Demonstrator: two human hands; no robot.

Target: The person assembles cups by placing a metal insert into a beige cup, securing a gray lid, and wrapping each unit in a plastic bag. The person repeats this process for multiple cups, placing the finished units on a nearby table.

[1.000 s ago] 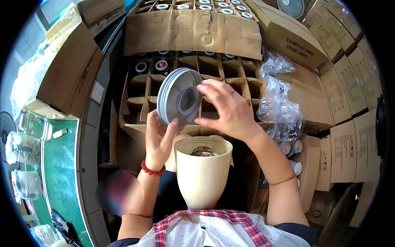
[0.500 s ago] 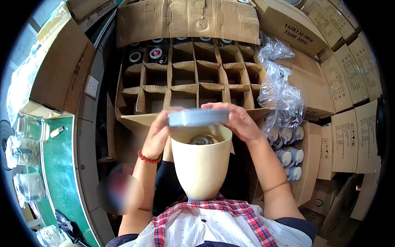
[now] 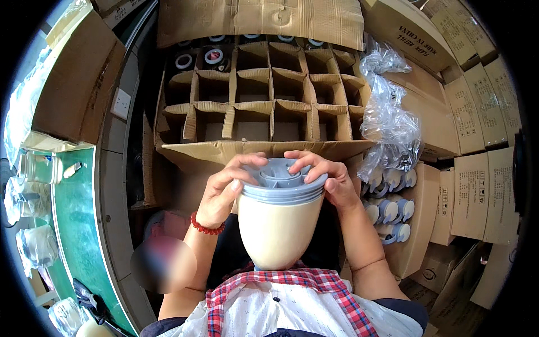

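We note a cream cone-shaped vessel (image 3: 278, 227) in the lower centre of the frame, wide end up and narrow end down against a plaid-trimmed shirt (image 3: 292, 306). A blue-grey lid (image 3: 283, 181) sits flat across its mouth. The left hand (image 3: 224, 188) grasps the lid's left rim, thumb on the side and fingers curled over the top edge; a red bead bracelet (image 3: 205, 227) circles that wrist. The right hand (image 3: 325, 177) grips the right rim, fingertips pressing on the lid's top face, thumb along the side. Both hands are closed on the lid, not on the vessel body. Just behind the lid, in the upper centre, we record a cardboard box with dividers (image 3: 264, 106); most cells look vacant, while a few at the upper left hold round dark-and-white parts (image 3: 213, 56). At right lies a crumpled clear plastic bag (image 3: 390, 123), with similar blue-grey lidded pieces (image 3: 393, 208) in a carton below it. Stacked cartons (image 3: 477, 185) fill the right edge; a green surface (image 3: 73, 224) runs down the left.
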